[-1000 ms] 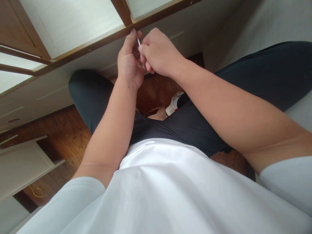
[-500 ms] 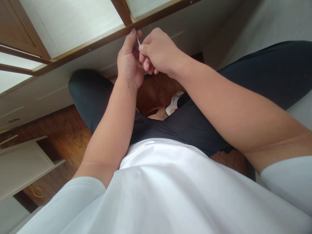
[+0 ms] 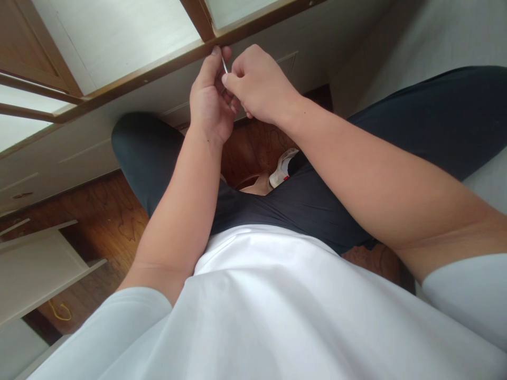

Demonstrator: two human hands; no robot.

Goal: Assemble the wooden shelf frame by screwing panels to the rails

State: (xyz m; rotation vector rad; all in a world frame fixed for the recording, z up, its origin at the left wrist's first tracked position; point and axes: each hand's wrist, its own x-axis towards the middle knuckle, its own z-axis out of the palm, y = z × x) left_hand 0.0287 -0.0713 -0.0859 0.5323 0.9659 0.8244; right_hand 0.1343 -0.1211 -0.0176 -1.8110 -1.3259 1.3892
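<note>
A thin silvery metal rod [image 3: 224,64] runs between my two hands, just below the brown wooden rail [image 3: 174,62]. My right hand [image 3: 259,82] is closed on its lower part, the thumb pressed against curled fingers. Around the rod's upper end, the thumb and forefinger of my left hand [image 3: 212,95] are close together, with the thumb tip by the rail's underside. The left hand's other fingers curl behind the rod, partly covered by the right hand. The rod's two ends are hidden, so its exact kind does not show.
Pale panels [image 3: 119,37] sit in the wooden framework above my hands. My bent knees [image 3: 144,153] flank the work on both sides. A light board structure [image 3: 43,264] stands at lower left, near a yellow cord [image 3: 59,311] on the wooden floor [image 3: 114,211].
My right hand has turned a little about the rod, its lower fingers now tucked further out of sight. The left hand has hardly moved.
</note>
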